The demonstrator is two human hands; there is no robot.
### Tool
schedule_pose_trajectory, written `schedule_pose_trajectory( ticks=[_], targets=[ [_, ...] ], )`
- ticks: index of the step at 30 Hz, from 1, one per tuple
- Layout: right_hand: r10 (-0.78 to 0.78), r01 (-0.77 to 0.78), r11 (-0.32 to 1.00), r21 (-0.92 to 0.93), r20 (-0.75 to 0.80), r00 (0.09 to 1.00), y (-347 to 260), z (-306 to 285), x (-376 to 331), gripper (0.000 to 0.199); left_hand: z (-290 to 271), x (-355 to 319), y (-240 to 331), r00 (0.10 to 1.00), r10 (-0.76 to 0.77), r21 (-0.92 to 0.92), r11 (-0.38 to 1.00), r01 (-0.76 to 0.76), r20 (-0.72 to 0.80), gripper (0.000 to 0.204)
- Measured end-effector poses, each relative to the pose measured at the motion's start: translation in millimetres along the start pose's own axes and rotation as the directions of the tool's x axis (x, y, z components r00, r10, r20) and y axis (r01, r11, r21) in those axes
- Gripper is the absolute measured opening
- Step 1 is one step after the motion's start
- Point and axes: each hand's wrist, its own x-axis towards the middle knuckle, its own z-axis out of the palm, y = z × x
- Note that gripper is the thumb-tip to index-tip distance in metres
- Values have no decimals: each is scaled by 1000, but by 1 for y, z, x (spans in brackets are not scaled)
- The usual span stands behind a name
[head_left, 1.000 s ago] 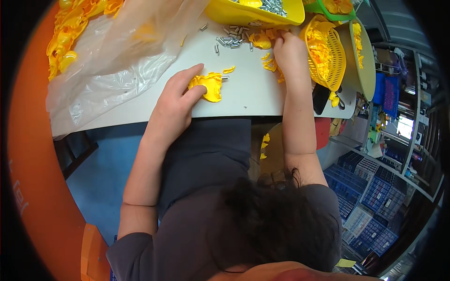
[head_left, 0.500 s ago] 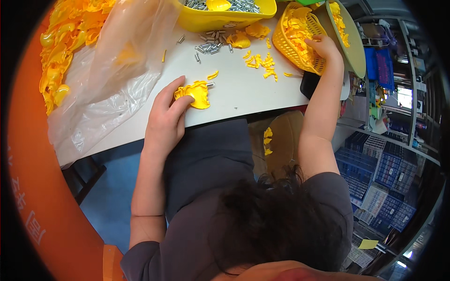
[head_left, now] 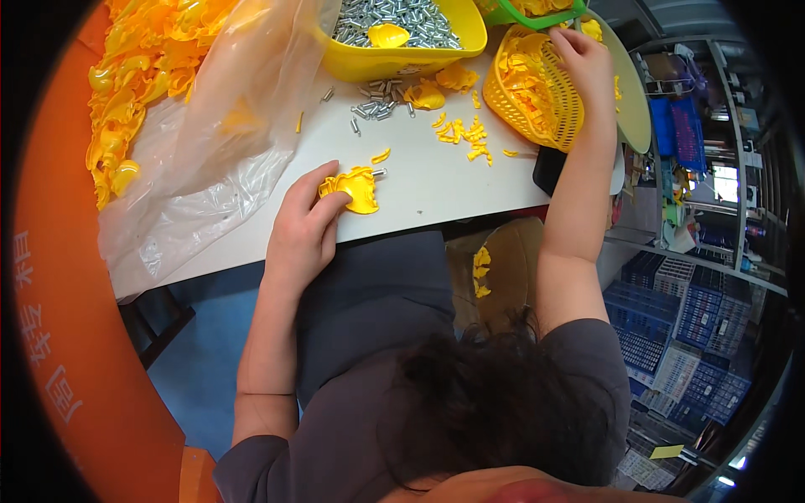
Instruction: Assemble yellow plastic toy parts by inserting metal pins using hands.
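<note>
My left hand [head_left: 303,220] grips a curved yellow plastic shell piece [head_left: 360,191] at the table's near edge, thumb on top. A small silver metal pin [head_left: 380,172] pokes out at the piece's upper right. My right hand [head_left: 587,63] is raised over the far right rim of a yellow perforated basket [head_left: 549,130], close to a green basket [head_left: 511,15]. Its fingers are bent together, and whatever lies between them is too small or hidden to make out. Yellow plastic pieces [head_left: 524,75] fill much of the yellow basket.
A yellow tub [head_left: 402,60] of metal pins stands at the back. Loose pins [head_left: 377,109] and small yellow bits [head_left: 461,132] lie before it. At left, a clear plastic bag [head_left: 210,184] sits beside many yellow shells [head_left: 126,109]. A dark flat object [head_left: 549,170] lies at right.
My right hand has moved up and away from inside the yellow basket to its far rim. My left hand keeps its hold on the yellow piece. The whole view has shifted slightly.
</note>
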Motion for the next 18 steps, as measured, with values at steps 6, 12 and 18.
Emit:
schedule_pose_trajectory(
  ticks=[6, 12, 18],
  targets=[
    [-177, 38, 629, -777, -95, 980, -5, -4, 60, 46, 0, -1, 1, 1000, 5, -17, 1000, -5, -21, 20],
    [247, -212, 858, -468, 12, 969, -76, 29, 92, 32, -1, -5, 0, 1000, 3, -27, 1000, -4, -13, 22],
    [137, 22, 953, -301, 495, 858, -15, 42, 137, 44, 0, 1, 1, 1000, 2, -64, 998, -3, -6, 19]
  ],
)
